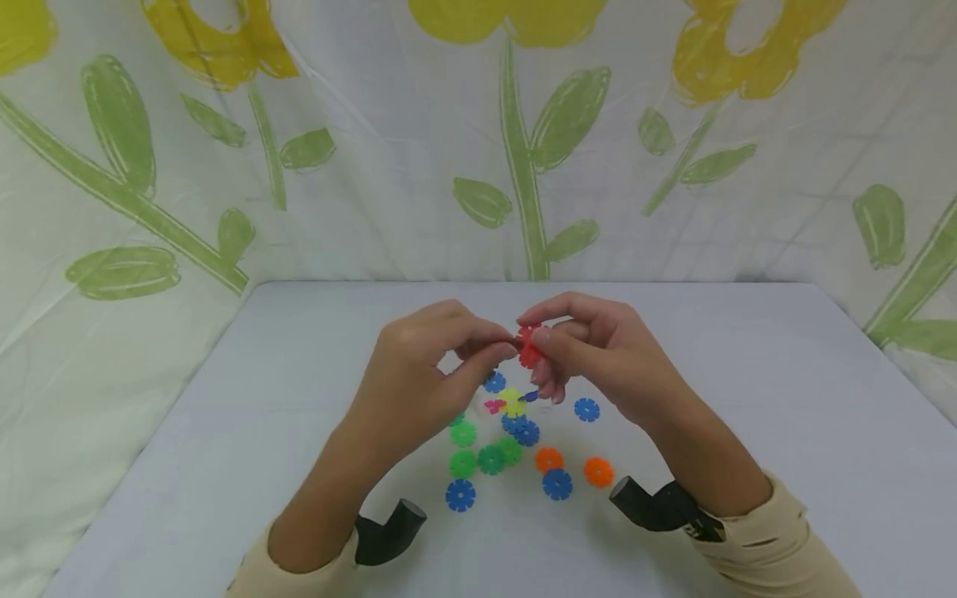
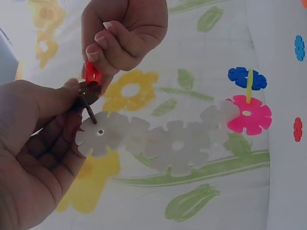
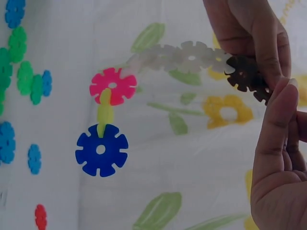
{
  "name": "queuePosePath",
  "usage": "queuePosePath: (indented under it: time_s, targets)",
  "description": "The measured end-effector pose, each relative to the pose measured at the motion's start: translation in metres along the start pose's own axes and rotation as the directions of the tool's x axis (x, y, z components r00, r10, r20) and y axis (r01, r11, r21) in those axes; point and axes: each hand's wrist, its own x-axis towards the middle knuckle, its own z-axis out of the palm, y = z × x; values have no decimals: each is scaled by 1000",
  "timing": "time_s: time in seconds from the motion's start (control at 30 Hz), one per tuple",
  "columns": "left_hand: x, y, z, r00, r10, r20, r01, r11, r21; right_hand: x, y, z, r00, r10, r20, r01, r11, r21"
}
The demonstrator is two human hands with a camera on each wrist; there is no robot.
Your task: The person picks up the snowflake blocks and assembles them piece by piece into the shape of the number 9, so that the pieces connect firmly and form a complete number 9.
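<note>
behind the white table (image 1: 785, 374), a curtain (image 1: 374, 208) with yellow flowers (image 1: 463, 21) is hung. above the table, dark snowflake discs (image 3: 240, 72) are pinched by the left hand (image 1: 422, 365), and a red disc (image 1: 527, 355) is pinched close to them by the right hand (image 1: 606, 353). whitish discs (image 3: 183, 60), a pink disc (image 3: 120, 86), a yellow disc (image 3: 105, 115) and a blue disc (image 3: 101, 160) are linked with the dark ones. loose blue discs (image 1: 453, 495), green discs (image 1: 463, 472) and orange discs (image 1: 598, 480) are scattered below.

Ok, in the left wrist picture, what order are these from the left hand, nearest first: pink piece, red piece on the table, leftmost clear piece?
From the left hand:
1. Leftmost clear piece, right next to it.
2. Pink piece, toward the picture's right.
3. Red piece on the table, near the right edge.
</note>
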Motion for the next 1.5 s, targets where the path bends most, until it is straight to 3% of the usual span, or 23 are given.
queuePosePath:
  time_s: [0.33, 0.6, 0.9, 1.07, 1.17, 1.23, 1.37, 1.43, 1.5]
  targets:
    - [0, 5, 3, 998, 33, -54, -34, 999, -14, 0, 0, -2, 996, -61, 60, 56, 995, 88]
    - [-1, 1, 10, 992, 59, -111, -63, 997, -38, 1, 1, 1, 999, -40, 30, 36, 993, 109]
    - [0, -2, 9, 993, 44, -107, -50, 997, -54, 2, 3, 3, 1000, 23, 15, -25, 993, 116]
    - [1, -8, 8, 996, 39, -81, -47, 994, -94, 3, 2, 1, 999, 41, 4, -41, 997, 72]
    - [2, -14, 10, 1000, -7, -29, 4, 994, -106, 4, 3, 0, 998, 55, -8, -55, 997, 49]
    - [1, -17, 12, 995, -85, 46, 90, 989, -115, 5, 6, 0, 999, 48, -6, -47, 998, 43]
    - [-1, -19, 17, 950, -235, 208, 272, 947, -173, 6, 12, 1, 998, 65, -15, -64, 996, 57]
    - [-1, -19, 19, 932, -257, 256, 313, 927, -209, 7, 14, 0, 996, 87, -31, -85, 995, 46]
    - [0, -20, 19, 929, -253, 268, 315, 924, -217, 8, 17, -1, 993, 99, -59, -98, 995, 16]
